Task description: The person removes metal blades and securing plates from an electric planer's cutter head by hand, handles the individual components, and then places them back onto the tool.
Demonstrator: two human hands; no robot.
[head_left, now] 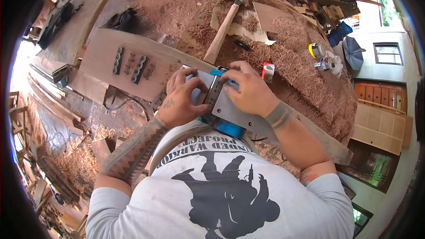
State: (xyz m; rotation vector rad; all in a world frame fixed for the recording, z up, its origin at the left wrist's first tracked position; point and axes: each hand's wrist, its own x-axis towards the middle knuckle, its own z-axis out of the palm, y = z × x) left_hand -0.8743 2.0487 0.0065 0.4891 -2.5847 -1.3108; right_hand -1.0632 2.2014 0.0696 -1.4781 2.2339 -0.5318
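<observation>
A blue electric planer (233, 129) lies upside down against my belly, its grey metal sole facing up. Across the middle of the sole shows the dark cutter drum (214, 94). My left hand (182, 94) curls over the left part of the sole, with its thumb at the drum. From the other side my right hand (251, 89) grips the planer, finger and thumb bent at the drum's right edge. Whether a small part is between those fingertips, I cannot tell. Two dark scalloped metal strips (117, 61) lie on the wooden board (99, 48) to the left, with small bolts (129, 63) beside them.
Beyond the planer a hammer (224, 28) leans with its handle towards me. A small red and white box (268, 71) sits on the shavings (305, 79). Jars and a yellow-labelled tin (315, 50) stand farther right. Scrap wood is piled at the back right.
</observation>
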